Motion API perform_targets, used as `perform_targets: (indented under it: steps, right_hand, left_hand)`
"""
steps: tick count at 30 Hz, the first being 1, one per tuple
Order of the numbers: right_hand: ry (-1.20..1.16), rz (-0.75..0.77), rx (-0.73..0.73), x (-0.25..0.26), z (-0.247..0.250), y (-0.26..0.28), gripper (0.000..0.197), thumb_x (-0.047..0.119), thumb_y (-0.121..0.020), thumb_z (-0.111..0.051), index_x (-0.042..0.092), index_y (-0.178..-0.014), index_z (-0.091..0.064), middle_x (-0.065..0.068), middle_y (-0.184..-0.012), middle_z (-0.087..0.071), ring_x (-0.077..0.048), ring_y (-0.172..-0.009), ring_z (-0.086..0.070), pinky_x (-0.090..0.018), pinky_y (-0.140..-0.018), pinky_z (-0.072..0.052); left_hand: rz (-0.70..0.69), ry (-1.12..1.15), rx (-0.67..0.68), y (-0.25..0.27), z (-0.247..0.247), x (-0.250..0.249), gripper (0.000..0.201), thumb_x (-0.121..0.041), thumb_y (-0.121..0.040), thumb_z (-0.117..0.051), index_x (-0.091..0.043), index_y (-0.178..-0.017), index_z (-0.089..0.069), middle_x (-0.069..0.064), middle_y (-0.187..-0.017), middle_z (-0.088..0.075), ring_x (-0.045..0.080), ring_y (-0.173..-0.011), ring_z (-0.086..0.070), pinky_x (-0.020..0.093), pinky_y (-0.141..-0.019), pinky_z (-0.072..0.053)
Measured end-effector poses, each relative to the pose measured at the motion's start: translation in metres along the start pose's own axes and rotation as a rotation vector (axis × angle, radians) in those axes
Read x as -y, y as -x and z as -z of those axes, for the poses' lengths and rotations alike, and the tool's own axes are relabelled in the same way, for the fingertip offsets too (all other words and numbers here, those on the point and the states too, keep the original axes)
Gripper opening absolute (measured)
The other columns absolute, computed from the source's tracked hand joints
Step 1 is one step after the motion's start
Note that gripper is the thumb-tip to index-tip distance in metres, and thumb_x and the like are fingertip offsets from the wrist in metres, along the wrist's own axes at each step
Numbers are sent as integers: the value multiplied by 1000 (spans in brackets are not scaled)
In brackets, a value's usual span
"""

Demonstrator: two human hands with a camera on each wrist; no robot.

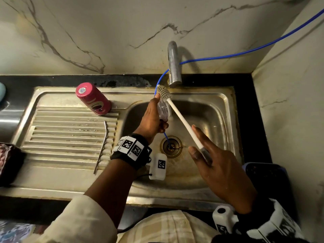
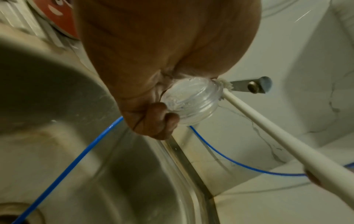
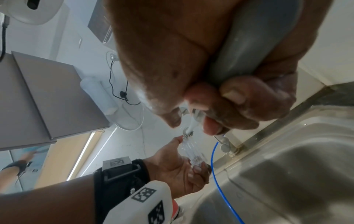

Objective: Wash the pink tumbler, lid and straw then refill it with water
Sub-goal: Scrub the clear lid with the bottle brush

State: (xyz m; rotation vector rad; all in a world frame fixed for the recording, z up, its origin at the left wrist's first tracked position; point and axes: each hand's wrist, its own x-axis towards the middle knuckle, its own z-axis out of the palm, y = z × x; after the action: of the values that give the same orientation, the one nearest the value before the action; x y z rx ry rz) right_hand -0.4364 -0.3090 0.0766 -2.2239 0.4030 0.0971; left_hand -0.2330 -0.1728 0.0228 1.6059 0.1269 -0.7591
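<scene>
The clear lid [image 1: 164, 110] is up over the sink bowl, near its back edge and just below the tap [image 1: 173, 67]. It's see-through plastic, round, ringed with ridges like screw threads, wet and glinting; in the left wrist view [image 2: 193, 103] its open side faces the camera with droplets inside. The left hand [image 1: 151, 120] has its grip clamped on it, thumb stretched along the far rim, the other fingers curled under the near rim.

Against the lid's top edge sits the bottle brush [image 1: 182, 116], its grey ribbed head [image 1: 164, 92] poking up past the rim, touching it, white handle running down on a slant toward the right hand [image 1: 222, 171]. That grip is closed on the brush's dark grey end, thumb and curled fingers round it while the forefinger lies straight along the handle.

The pink tumbler [image 1: 93, 99] stands upside down on the draining board, at its back edge, just left of the bowl, a cartoon face printed on its side. The metal straw [image 1: 102, 146], bent at the top, lies across the ridges of the draining board, well apart from the tumbler.

A blue hose [image 1: 245, 52] runs from the right wall past the tap and down into the drain [image 1: 171, 146].
</scene>
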Motion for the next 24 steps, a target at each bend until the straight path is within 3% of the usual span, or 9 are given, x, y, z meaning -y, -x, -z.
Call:
perform_targets:
  steps: [3, 5, 9, 11, 13, 15, 18, 21, 24]
  right_hand:
    - [14, -12, 22, -1, -6, -10, 62, 74, -97, -36, 71, -154, -13, 5, -75, -69, -10, -65, -68, -39, -71, -59]
    - [32, -12, 50, -4, -7, -9, 62, 73, -98, -37, 69, -155, -14, 6, -70, -66, -10, -61, -66, -38, -68, -58]
    - [54, -10, 98, -8, -6, 5, 63, 73, -96, -41, 72, -153, -13, 6, -61, -60, -8, -56, -64, -32, -61, -56]
    - [62, -17, 124, -8, -6, 9, 62, 73, -96, -39, 73, -152, -11, 1, -60, -60, -11, -55, -64, -38, -64, -57]
    - [68, -11, 113, -7, -5, 7, 61, 72, -98, -38, 73, -152, -11, 3, -59, -57, -13, -52, -62, -43, -63, -58]
    - [84, -3, 78, -5, -6, 0, 63, 72, -98, -39, 71, -154, -10, 3, -58, -55, -11, -48, -57, -41, -58, -56]
    - [88, 5, 41, 1, -6, -10, 70, 78, -95, -38, 66, -157, -8, 4, -57, -52, -5, -46, -45, -36, -54, -49]
    - [87, 22, 66, 2, -4, -7, 69, 78, -94, -42, 69, -155, -9, -4, -60, -61, -13, -42, -52, -45, -57, -56]
    - [87, 34, 122, 1, -5, 5, 69, 75, -94, -47, 74, -152, -8, -7, -70, -70, -15, -43, -59, -44, -60, -58]
  left_hand:
    - [48, -65, -36, 2, -9, 6, 98, -86, -90, -24, -10, -148, -51, 8, -75, -55, 11, -52, -45, 24, -45, -36]
    - [108, -26, -91, 3, -13, 8, 94, -82, -98, -21, -5, -141, -54, 6, -69, -55, 11, -47, -42, 22, -42, -34]
    - [234, 169, -150, 2, -3, 5, 83, -78, -101, -17, -8, -105, -61, 6, -65, -53, 11, -45, -38, 19, -41, -29]
    - [276, 244, -138, -1, 6, 5, 89, -82, -98, -13, -7, -106, -61, 7, -69, -52, 11, -47, -35, 19, -38, -29]
    - [267, 200, -115, -2, 6, 4, 92, -82, -98, -14, -5, -117, -60, 8, -70, -54, 11, -47, -35, 20, -38, -29]
    - [228, 96, -93, 4, -4, 1, 90, -80, -99, -16, -6, -122, -61, 7, -69, -57, 11, -47, -39, 21, -41, -30]
    - [179, 44, -87, 9, -17, -1, 86, -78, -100, -18, -7, -114, -64, 8, -71, -61, 12, -48, -42, 22, -44, -32]
    - [176, 179, -80, 3, -7, -4, 84, -77, -101, -18, -6, -107, -63, 7, -70, -57, 11, -48, -39, 22, -43, -30]
    - [201, 352, -85, -1, 12, -11, 81, -76, -102, -13, -11, -87, -59, 5, -62, -51, 12, -49, -35, 21, -40, -27]
